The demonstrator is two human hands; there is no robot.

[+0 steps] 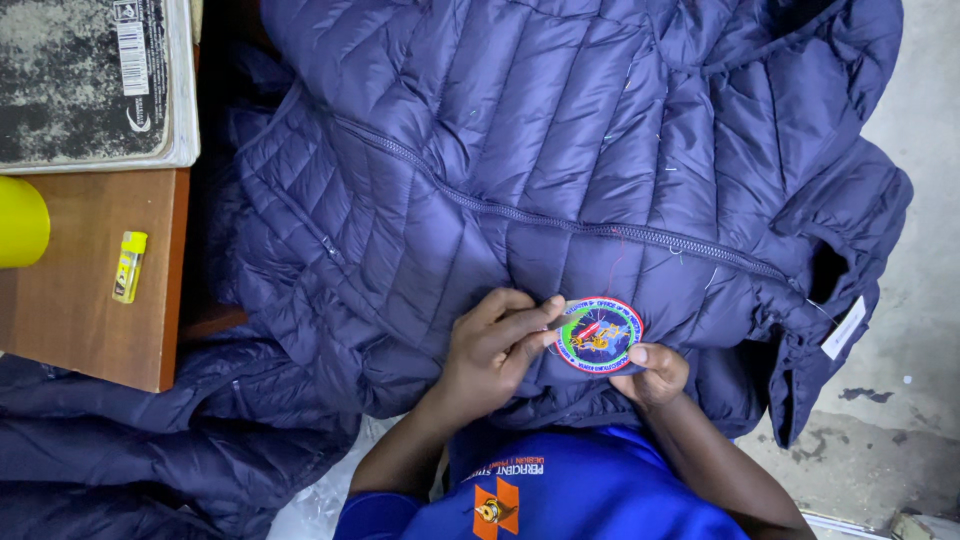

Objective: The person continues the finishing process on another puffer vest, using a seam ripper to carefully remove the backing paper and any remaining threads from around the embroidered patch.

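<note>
A navy quilted puffer jacket (560, 150) lies spread over my lap, its zipper running diagonally across it. A round embroidered patch (598, 335) with a red rim and green and blue inside sits on the jacket just below the zipper. My left hand (495, 345) pinches the patch's left edge between thumb and fingers. My right hand (652, 372) holds the patch's lower right edge, thumb on top. A thin red thread runs up from the patch toward the zipper.
A wooden table (90, 290) stands at the left with a yellow lighter (129, 266), a yellow cup (20, 222) and a worn book (95, 80). More navy jackets (130, 450) lie piled at lower left. Concrete floor (900, 400) shows at right.
</note>
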